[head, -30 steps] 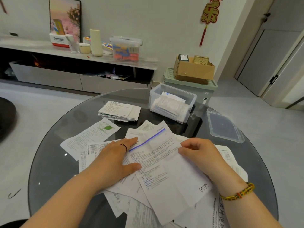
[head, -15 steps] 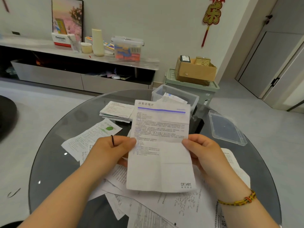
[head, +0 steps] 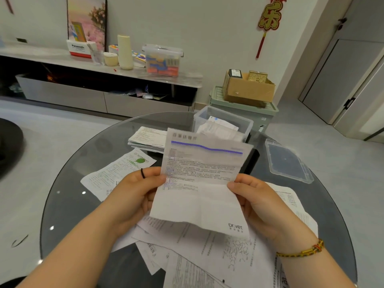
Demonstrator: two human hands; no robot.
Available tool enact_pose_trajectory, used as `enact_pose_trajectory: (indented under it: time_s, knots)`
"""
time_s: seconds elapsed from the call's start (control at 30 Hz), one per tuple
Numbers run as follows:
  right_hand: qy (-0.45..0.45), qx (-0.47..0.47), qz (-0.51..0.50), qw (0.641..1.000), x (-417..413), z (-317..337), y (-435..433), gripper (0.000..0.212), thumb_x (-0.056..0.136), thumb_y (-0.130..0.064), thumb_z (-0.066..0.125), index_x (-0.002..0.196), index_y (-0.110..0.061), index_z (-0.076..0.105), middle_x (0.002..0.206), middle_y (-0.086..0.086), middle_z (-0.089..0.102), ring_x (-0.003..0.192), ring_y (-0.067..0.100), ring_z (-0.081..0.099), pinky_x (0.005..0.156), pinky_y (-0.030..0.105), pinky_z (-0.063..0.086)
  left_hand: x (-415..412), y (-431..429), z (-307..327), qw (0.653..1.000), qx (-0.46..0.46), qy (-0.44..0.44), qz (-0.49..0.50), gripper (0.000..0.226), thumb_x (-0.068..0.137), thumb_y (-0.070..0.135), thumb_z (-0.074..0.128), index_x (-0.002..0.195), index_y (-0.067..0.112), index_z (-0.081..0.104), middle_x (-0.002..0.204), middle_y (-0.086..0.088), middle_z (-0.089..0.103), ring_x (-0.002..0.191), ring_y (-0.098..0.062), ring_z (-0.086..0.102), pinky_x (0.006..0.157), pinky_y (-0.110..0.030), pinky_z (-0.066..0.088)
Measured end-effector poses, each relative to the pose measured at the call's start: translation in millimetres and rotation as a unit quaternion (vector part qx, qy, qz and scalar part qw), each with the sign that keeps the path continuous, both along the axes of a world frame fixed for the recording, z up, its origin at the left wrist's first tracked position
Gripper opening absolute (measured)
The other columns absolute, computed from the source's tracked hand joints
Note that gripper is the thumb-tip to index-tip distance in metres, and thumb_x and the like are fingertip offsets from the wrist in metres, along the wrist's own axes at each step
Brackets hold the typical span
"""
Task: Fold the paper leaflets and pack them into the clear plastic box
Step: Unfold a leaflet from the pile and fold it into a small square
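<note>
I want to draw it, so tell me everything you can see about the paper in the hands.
The paper is a thin white leaflet, unfolded but creased, held up above the table. A blue line crosses near its top, blurred print fills the upper half, and a dr.vet logo sits bottom right. The left hand pinches its left edge, the right hand its right edge.

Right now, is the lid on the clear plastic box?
No, the lid lies flat on the glass table beside the clear plastic box, which stands open with folded leaflets inside.
</note>
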State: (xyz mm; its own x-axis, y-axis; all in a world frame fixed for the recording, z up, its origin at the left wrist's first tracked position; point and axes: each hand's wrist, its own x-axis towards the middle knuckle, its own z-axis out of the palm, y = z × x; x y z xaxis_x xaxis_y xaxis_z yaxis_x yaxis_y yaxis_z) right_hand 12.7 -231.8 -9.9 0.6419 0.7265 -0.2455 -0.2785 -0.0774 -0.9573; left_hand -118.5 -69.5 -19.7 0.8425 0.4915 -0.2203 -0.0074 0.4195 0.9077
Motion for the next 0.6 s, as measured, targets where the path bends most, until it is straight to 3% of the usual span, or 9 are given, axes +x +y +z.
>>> enact_pose_trajectory:
  time_s: [0.1, 0.17, 0.23, 0.27, 0.33, 0.4, 0.5, 0.6]
  knots:
    - [0.022, 0.015, -0.009, 1.000, 0, 1, 0, 0.037, 0.088, 0.004, 0.043, 0.068, -0.010, 0.070, 0.062, 0.009, 0.066, 0.050, 0.014, 0.062, 0.046, 0.019, 0.052, -1, -2, 5, 0.999, -0.036, -0.014, -0.006, 0.032, 0.088, -0.004, 0.038, 0.082, 0.004, 0.069, 0.072, -0.011, 0.073, 0.058, -0.016, 0.069, 0.048, -0.022, 0.055]
    - [0.029, 0.019, -0.019, 0.999, 1, 2, 0, 0.028, 0.087, 0.005, 0.045, 0.076, -0.006, 0.067, 0.060, 0.009, 0.065, 0.048, 0.014, 0.061, 0.043, 0.018, 0.050, -2, -5, 7, 0.999, -0.036, -0.013, -0.001, 0.047, 0.089, -0.006, 0.034, 0.063, 0.006, 0.072, 0.060, -0.010, 0.069, 0.049, -0.014, 0.066, 0.042, -0.019, 0.051]
    - [0.027, 0.016, -0.037, 0.999, 2, 3, 0, 0.027, 0.084, 0.005, 0.049, 0.069, -0.008, 0.067, 0.055, 0.005, 0.064, 0.045, 0.012, 0.060, 0.041, 0.016, 0.047, -2, -6, 7, 1.000, -0.023, -0.008, 0.003, 0.057, 0.089, -0.006, 0.030, 0.051, 0.006, 0.071, 0.055, -0.008, 0.068, 0.046, -0.013, 0.065, 0.040, -0.019, 0.050]
    - [0.024, 0.014, -0.046, 0.999, 3, 3, -1, 0.030, 0.083, 0.005, 0.050, 0.065, -0.010, 0.068, 0.055, 0.004, 0.065, 0.045, 0.012, 0.060, 0.042, 0.016, 0.048, -3, -6, 7, 1.000, -0.019, -0.008, -0.002, 0.057, 0.089, -0.004, 0.031, 0.050, 0.006, 0.071, 0.056, -0.009, 0.068, 0.047, -0.014, 0.065, 0.040, -0.020, 0.051]
    - [0.018, 0.011, -0.056, 0.998, 4, 2, -1, 0.031, 0.083, 0.004, 0.051, 0.062, -0.012, 0.068, 0.058, 0.002, 0.068, 0.047, 0.011, 0.062, 0.043, 0.016, 0.049, -4, -8, 10, 1.000, -0.013, -0.016, -0.020, 0.036, 0.080, 0.008, 0.050, 0.051, 0.005, 0.071, 0.059, -0.010, 0.070, 0.049, -0.014, 0.066, 0.042, -0.020, 0.051]
    - [0.012, 0.008, -0.064, 0.998, 3, 3, -2, 0.029, 0.084, 0.004, 0.052, 0.065, -0.012, 0.068, 0.060, 0.001, 0.069, 0.048, 0.011, 0.063, 0.044, 0.016, 0.049, -4, -8, 9, 1.000, 0.012, -0.003, -0.024, 0.023, 0.071, 0.008, 0.062, 0.051, 0.006, 0.071, 0.059, -0.008, 0.070, 0.049, -0.013, 0.066, 0.043, -0.018, 0.051]
    - [-0.005, -0.005, -0.062, 0.998, 1, 3, -1, 0.019, 0.086, -0.007, 0.054, 0.079, -0.014, 0.071, 0.071, 0.008, 0.069, 0.059, 0.017, 0.062, 0.049, 0.019, 0.049, 1, -8, 1, 0.994, 0.098, 0.043, 0.014, 0.030, 0.078, -0.001, 0.062, 0.052, 0.012, 0.072, 0.054, -0.003, 0.066, 0.048, -0.010, 0.063, 0.048, -0.015, 0.052]
    - [0.013, 0.004, -0.034, 0.999, 0, 3, 0, 0.031, 0.092, -0.024, 0.045, 0.083, -0.012, 0.072, 0.078, 0.012, 0.068, 0.070, 0.024, 0.059, 0.058, 0.024, 0.046, 3, -8, -3, 0.986, 0.146, 0.049, 0.060, 0.024, 0.075, -0.006, 0.065, 0.063, 0.014, 0.067, 0.041, 0.004, 0.048, 0.041, -0.006, 0.053, 0.047, -0.013, 0.050]
